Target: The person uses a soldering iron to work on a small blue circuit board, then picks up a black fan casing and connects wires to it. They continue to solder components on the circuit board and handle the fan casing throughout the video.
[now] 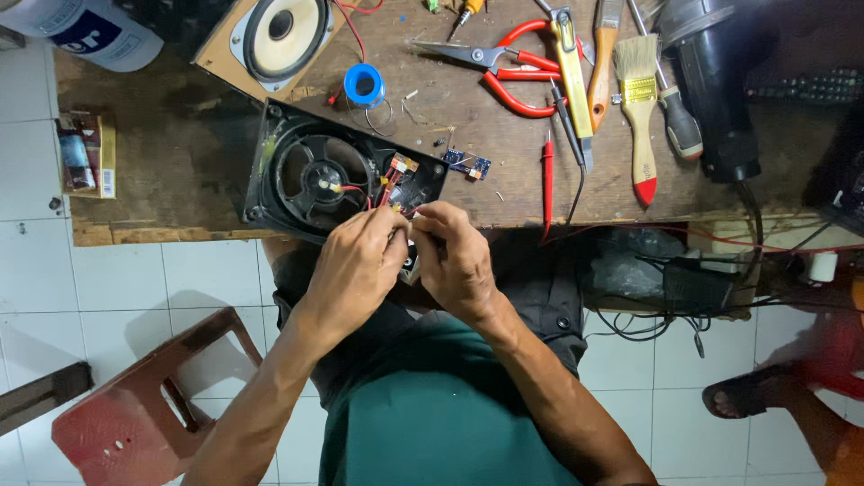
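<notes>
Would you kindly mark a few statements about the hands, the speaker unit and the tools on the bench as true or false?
1. Both hands meet at the near edge of the black speaker unit. True: the left hand and the right hand pinch at the red wires there.
2. The red-handled pliers are in the right hand. False: they lie on the wooden bench, untouched.
3. A paintbrush with a red-tipped handle lies on the bench. True.
4. The blue spool sits on the floor tiles. False: it sits on the bench, beside the wooden-framed speaker.
5. A red stool stands on the floor tiles. True.
</notes>
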